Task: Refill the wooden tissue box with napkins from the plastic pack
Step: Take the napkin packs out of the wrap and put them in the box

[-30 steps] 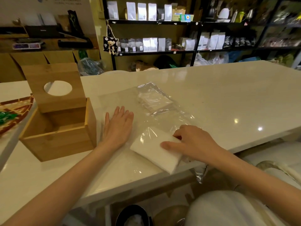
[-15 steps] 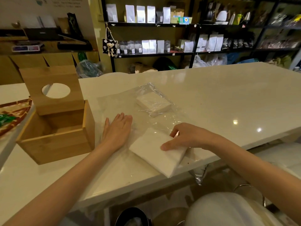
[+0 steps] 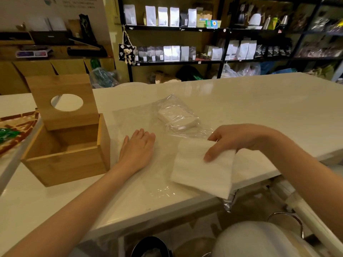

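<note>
The wooden tissue box stands open at the left of the white counter, its lid with a round hole tipped up behind it; the inside looks empty. My left hand lies flat, fingers apart, on the clear plastic pack just right of the box. My right hand grips a stack of white napkins by its top right corner, lifted and tilted near the counter's front edge. A second napkin stack lies farther back inside the plastic.
A patterned plate sits on a raised ledge to the left of the box. The white counter stretches away to the right. Its front edge runs just below the napkins. Shelves of bags stand behind.
My right hand has pulled the napkin stack out of the plastic and raised it, tilting it toward me. The left hand has stayed pressed on the pack.
</note>
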The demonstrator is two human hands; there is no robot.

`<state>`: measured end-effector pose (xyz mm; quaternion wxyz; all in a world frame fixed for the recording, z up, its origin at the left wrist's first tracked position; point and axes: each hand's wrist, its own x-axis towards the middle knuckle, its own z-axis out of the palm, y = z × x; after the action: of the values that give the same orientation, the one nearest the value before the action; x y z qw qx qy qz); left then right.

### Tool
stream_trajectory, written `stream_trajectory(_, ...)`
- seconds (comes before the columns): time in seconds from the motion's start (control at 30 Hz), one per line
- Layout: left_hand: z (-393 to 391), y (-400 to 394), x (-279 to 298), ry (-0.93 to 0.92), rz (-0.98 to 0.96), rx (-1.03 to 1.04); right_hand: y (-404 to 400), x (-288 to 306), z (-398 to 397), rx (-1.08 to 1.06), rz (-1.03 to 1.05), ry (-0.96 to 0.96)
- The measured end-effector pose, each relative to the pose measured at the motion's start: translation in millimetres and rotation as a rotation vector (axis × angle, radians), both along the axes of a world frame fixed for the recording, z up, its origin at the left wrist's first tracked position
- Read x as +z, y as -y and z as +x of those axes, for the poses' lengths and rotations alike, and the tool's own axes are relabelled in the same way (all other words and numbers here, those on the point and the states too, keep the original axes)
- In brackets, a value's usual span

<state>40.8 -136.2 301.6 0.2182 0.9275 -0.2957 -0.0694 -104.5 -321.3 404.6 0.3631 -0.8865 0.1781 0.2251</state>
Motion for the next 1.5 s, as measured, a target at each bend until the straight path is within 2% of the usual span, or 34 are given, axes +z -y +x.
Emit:
stream_trajectory(0.07, 1, 0, 0, 0.014, 0.017, 0.002, 8, 15, 0, 0.041, 0.026, -0.004)
stream_trajectory(0.2, 2, -2, -2, 0.169, 0.153, -0.070, 20, 44, 3, 0.096, 0.151, 0.061)
stream_trajectory(0.33, 3, -3, -2, 0.087, 0.057, -0.047, 24, 65, 15, 0.102, 0.332, 0.188)
stream_trajectory(0.4, 1, -5, -1, 0.051, -0.109, -0.055, 21, 69, 24, 0.112, 0.408, 0.240)
stream_trajectory(0.5, -15, -11, 20, -0.042, -0.500, -0.135, 9, 67, 44, 0.115, 0.472, 0.292)
stream_trajectory(0.63, -35, -24, 74, -0.462, -1.037, -0.084, -12, 60, 76, 0.120, 0.488, 0.299)
stream_trajectory(0.73, -35, -48, 103, -0.660, -1.268, -0.056, -30, 58, 97, 0.160, 0.529, 0.273)
stream_trajectory(0.83, -28, -76, 125, -0.747, -1.226, 0.012, -50, 61, 112, 0.242, 0.541, 0.279)
stream_trajectory(1.07, 6, -133, 143, -0.627, -0.793, 0.123, -109, 62, 147, 0.401, 0.435, 0.284)
stream_trajectory(1.13, 15, -148, 141, -0.620, -0.823, 0.156, -123, 58, 155, 0.352, 0.454, 0.294)
stream_trajectory(1.3, 28, -173, 130, -0.609, -0.945, 0.264, -141, 37, 165, 0.139, 0.667, 0.267)
stream_trajectory(1.5, 37, -183, 116, -0.510, -0.942, 0.352, -153, 19, 165, 0.026, 0.609, 0.293)
